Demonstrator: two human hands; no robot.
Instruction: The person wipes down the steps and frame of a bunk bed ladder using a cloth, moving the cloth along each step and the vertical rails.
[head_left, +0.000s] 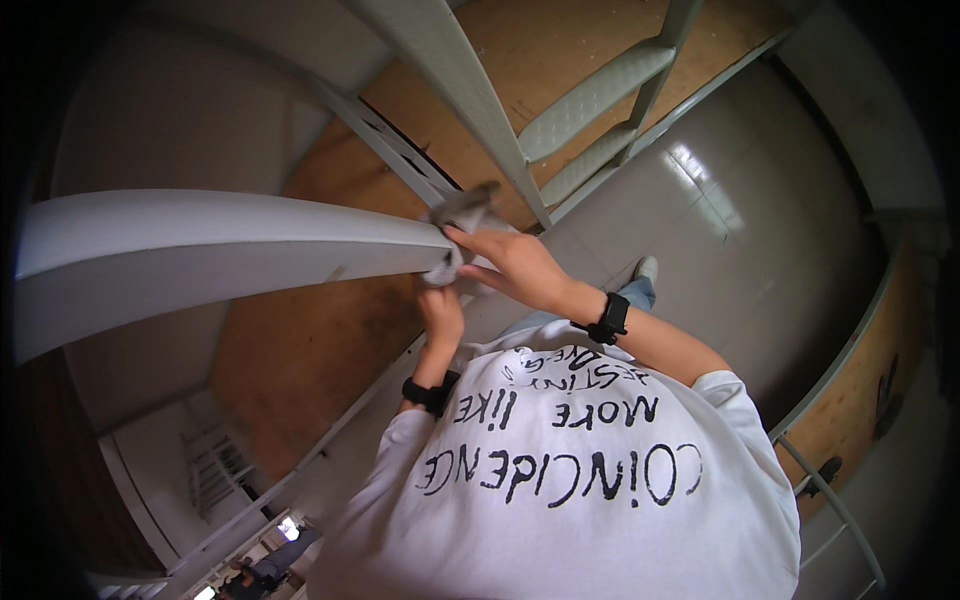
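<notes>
A light grey rag (469, 214) is wrapped around the end of a white metal post (247, 232) that runs in from the left. My right hand (517, 266) grips the rag against the post, with thumb and fingers spread on either side. Just below it, my left hand (442, 315) holds the rag's lower edge; its fingertips are partly hidden. Part of the rag is blurred. A small brown mark shows on the post's lower face. Both wrists wear black bands.
A metal bunk ladder (600, 97) with patterned treads rises beyond my hands. Wooden bed boards (322, 337) lie below the post, with another board (862, 390) at right. Tiled floor (720, 195) spreads on the right. Another person (262, 566) is at lower left.
</notes>
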